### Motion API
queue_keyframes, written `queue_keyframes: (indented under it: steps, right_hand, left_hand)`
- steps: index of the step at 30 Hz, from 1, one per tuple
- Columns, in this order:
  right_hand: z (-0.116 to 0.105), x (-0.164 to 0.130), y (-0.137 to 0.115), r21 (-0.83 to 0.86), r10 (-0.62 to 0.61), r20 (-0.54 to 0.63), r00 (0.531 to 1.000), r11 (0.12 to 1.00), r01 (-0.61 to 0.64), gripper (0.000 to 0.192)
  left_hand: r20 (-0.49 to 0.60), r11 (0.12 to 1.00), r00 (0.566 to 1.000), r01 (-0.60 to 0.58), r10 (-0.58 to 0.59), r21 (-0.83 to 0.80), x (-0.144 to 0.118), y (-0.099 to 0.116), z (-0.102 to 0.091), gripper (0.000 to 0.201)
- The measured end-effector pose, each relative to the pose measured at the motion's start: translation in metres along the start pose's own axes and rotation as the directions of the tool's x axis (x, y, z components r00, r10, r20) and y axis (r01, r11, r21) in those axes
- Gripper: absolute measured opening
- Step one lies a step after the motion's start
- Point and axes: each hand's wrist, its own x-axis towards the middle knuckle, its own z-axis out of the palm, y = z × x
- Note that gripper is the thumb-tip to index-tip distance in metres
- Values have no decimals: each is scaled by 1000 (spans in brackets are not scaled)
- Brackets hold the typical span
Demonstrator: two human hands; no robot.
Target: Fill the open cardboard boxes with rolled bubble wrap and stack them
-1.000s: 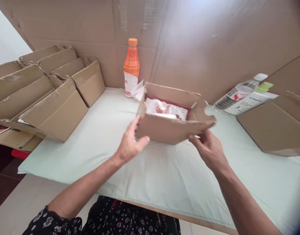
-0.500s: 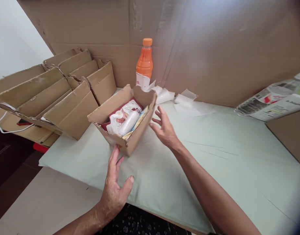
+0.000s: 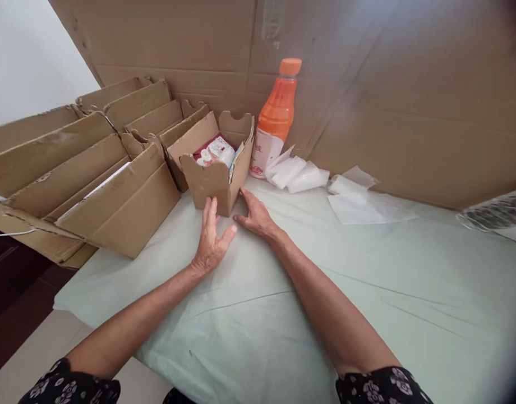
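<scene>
A cardboard box (image 3: 210, 182) with notched ends stands on the pale green cloth, beside a row of similar boxes. Inside it lie a red-and-white printed packet (image 3: 215, 150) and a blue-yellow item whose kind I cannot make out. My left hand (image 3: 213, 238) is at the box's near end, fingertips against the cardboard, thumb spread away. By the near right corner is my right hand (image 3: 256, 215), its fingers apart and reaching to the lower edge of the side wall. Neither hand is wrapped around anything.
Several other cardboard boxes (image 3: 132, 207) fill the left side. An orange drink bottle (image 3: 277, 115) stands right behind the box, beside crumpled translucent wrap (image 3: 298, 171) and a flatter sheet (image 3: 367, 205). A tall cardboard panel (image 3: 430, 112) closes off the back. A clear plastic package (image 3: 500, 213) shows at far right.
The box has moved back and left, against the row of boxes and near the bottle. Both hands have followed it. My view has shifted too.
</scene>
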Motion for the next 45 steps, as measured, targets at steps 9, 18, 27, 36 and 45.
queue_keyframes:
  steps: [9,18,27,36,45]
  right_hand:
    - [0,-8,-18,-219,4,83,997,976,15,70]
    - [3,19,-18,-289,75,87,993,956,-47,77]
    - [-9,5,-8,-384,88,84,993,922,-50,73]
    - [-55,-65,14,-237,166,49,985,960,-150,58]
    - [-26,66,1,-69,156,18,988,986,-154,85]
  left_hand:
    - [183,951,981,4,-64,309,9,-12,-5,59]
    - [215,907,976,-112,24,407,10,-12,-4,59]
    - [168,857,985,-114,32,503,4,-11,-8,49]
    - [-239,934,971,110,-27,340,44,-31,-27,89]
    - [-73,975,997,0,17,221,45,-36,-3,90]
